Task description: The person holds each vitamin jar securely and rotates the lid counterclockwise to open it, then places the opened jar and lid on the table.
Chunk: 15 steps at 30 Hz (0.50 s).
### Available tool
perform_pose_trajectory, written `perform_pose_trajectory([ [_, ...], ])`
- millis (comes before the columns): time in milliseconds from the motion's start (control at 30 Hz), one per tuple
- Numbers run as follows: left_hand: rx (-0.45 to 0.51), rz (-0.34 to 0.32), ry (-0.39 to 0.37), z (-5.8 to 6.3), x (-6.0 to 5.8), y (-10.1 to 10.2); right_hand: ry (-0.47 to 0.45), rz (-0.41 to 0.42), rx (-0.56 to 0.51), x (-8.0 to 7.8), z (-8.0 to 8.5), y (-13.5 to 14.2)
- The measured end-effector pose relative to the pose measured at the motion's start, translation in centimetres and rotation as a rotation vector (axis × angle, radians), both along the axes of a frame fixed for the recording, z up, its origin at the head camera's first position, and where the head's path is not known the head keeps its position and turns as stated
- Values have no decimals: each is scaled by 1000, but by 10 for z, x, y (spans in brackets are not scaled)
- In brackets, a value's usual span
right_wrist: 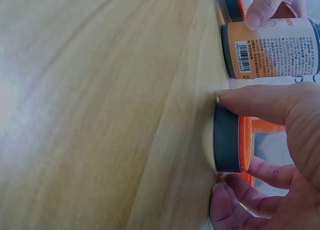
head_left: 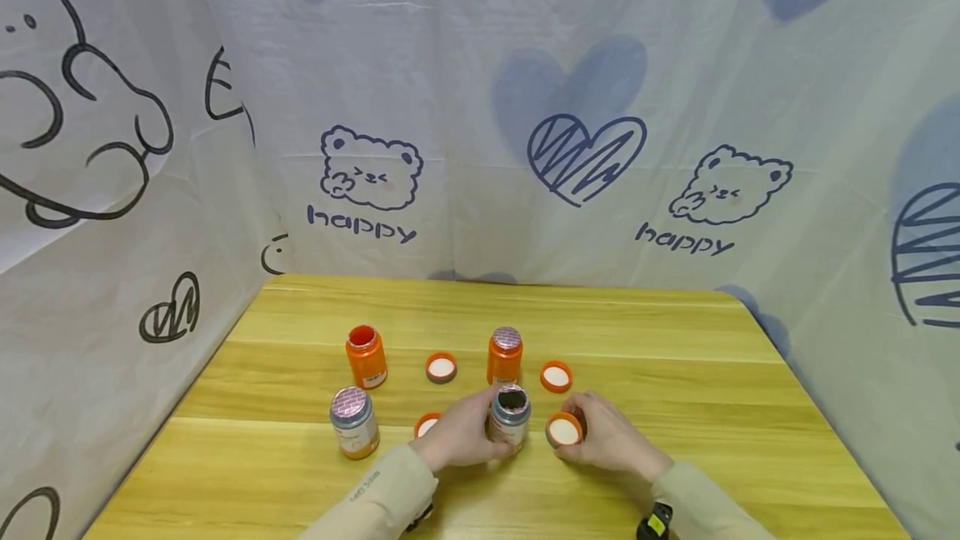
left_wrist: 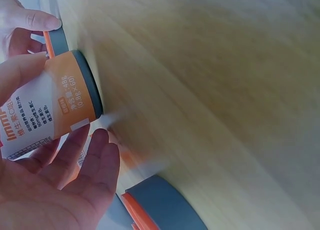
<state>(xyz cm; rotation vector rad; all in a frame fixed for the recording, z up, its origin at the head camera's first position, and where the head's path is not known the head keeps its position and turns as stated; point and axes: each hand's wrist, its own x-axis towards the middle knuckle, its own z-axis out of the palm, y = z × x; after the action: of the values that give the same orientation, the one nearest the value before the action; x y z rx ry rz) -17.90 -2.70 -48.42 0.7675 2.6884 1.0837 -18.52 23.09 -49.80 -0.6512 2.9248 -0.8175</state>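
My left hand (head_left: 468,432) grips a small grey supplement jar (head_left: 511,427) with a white and orange label, thumb on one side and fingers on the other. The jar stands upright, its uncovered mouth dark inside. To its right, my right hand (head_left: 609,437) holds a jar lid (head_left: 564,430) between thumb and fingers. This lid lies upside down on the table, white liner up; its grey side and orange rim show in the right wrist view. Behind the held jar stands an orange bottle (head_left: 505,357) with a patterned seal over its mouth.
On the left of the wooden table (head_left: 675,340) stand an uncovered orange bottle (head_left: 366,358) and a sealed grey jar (head_left: 354,425). Other upturned lids lie at the back middle (head_left: 441,367), behind the right hand (head_left: 556,376) and partly under the left wrist (head_left: 427,423). Printed cloth hangs around the table.
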Motion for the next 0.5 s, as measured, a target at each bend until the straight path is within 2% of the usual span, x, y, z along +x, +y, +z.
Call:
perform_pose_trajectory([
  [500, -9, -8, -25, -2, 0, -3, -26, 24, -1, -1, 0, 0],
])
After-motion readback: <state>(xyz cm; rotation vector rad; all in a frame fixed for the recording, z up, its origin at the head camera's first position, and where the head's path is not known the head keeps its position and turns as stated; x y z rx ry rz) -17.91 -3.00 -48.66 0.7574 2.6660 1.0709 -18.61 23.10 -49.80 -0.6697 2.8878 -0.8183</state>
